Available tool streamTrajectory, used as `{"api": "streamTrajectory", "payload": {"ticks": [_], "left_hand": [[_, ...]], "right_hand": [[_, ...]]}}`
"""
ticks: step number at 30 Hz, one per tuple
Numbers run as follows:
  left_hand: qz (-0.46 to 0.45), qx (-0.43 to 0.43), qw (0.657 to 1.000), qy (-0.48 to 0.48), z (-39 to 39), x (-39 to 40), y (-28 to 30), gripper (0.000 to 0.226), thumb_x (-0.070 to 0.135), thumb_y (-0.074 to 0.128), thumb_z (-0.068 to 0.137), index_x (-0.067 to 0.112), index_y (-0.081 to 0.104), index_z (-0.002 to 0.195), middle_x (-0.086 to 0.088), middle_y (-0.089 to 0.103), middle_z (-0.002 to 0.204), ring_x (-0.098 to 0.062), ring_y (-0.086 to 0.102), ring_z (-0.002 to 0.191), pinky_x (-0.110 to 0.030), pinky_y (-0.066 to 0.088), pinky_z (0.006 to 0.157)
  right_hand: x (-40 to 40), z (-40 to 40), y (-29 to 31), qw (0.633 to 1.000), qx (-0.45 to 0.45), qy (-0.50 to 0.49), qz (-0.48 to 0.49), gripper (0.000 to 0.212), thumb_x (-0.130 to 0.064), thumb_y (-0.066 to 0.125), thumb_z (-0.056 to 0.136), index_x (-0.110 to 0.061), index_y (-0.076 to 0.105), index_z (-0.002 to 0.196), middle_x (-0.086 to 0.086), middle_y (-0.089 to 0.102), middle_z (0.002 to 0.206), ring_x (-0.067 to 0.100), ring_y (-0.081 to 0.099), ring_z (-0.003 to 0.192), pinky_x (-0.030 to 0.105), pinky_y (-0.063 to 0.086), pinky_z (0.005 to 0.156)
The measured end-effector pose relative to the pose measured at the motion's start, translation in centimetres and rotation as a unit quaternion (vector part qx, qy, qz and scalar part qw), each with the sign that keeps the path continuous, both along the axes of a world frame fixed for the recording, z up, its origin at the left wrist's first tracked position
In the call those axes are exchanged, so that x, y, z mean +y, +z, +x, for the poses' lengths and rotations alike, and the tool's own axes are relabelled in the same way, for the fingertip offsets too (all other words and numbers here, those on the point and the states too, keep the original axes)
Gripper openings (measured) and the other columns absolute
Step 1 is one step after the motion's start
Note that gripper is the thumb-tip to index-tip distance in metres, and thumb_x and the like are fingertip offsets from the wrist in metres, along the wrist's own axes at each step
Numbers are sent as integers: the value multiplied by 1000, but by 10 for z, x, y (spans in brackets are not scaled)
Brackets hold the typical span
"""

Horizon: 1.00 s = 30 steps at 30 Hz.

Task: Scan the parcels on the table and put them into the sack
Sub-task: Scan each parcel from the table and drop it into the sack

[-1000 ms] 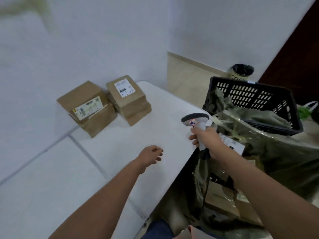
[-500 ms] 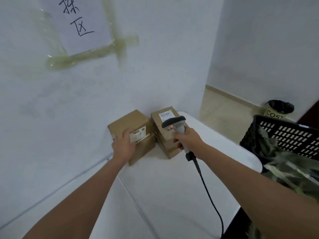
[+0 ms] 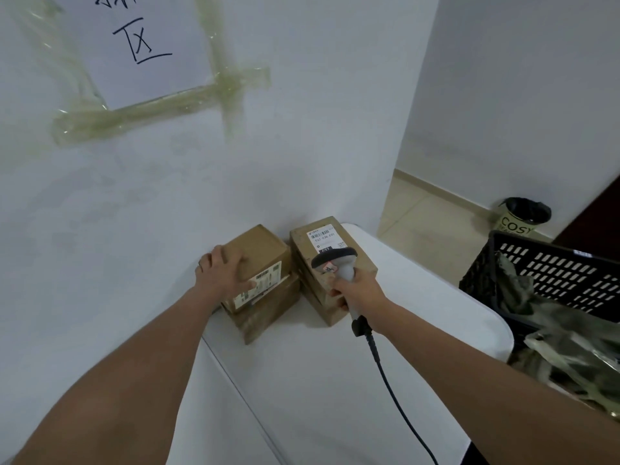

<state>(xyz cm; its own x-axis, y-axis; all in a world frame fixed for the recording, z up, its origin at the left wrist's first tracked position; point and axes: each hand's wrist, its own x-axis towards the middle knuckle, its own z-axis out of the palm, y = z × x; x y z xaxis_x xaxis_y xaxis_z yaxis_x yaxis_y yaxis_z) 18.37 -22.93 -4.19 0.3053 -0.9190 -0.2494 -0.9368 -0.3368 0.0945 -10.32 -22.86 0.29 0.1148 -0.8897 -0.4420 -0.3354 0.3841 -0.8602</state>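
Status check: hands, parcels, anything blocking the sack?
Left hand grips the left box, on the table. Right hand holds scanner over the right box. Sack open, path unobstructed.

Both bare forearms reach forward toward the far edge of the bench, the left hand (image 3: 225, 274) lying palm down with fingers spread and curled over a box top, the right hand (image 3: 359, 290) wrapped in a fist round a scanner handle.

Four parcels (image 3: 258, 253); one scanner (image 3: 339, 263); one crate (image 3: 553, 273).
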Motion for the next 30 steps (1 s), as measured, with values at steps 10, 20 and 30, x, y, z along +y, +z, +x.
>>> {"api": "streamTrajectory", "payload": {"ticks": [10,20,30], "left_hand": [[86,18,996,23,-16,1,21,82,85,52,73,54,23,143,-18,12,155,-47,12,141,-55,23,113],[69,-46,996,42,-4,1,25,101,88,55,66,39,22,147,-19,30,150,-38,28,136,-46,28,108],[17,158,983,97,-4,42,26,103,78,72,58,34,25,139,-12,49,129,-34,50,119,-44,41,102]], "right_hand": [[13,-19,2,999,-39,-5,21,4,-9,60,92,-10,56,91,14,65,83,16,54,52,25,46,53],[17,-30,-10,998,-43,-32,41,18,-8,60,92,-2,56,108,15,65,80,16,56,51,23,47,48],[57,-57,-39,995,-44,-38,87,15,-17,62,96,-6,59,106,10,71,85,15,59,59,21,49,52]]}}
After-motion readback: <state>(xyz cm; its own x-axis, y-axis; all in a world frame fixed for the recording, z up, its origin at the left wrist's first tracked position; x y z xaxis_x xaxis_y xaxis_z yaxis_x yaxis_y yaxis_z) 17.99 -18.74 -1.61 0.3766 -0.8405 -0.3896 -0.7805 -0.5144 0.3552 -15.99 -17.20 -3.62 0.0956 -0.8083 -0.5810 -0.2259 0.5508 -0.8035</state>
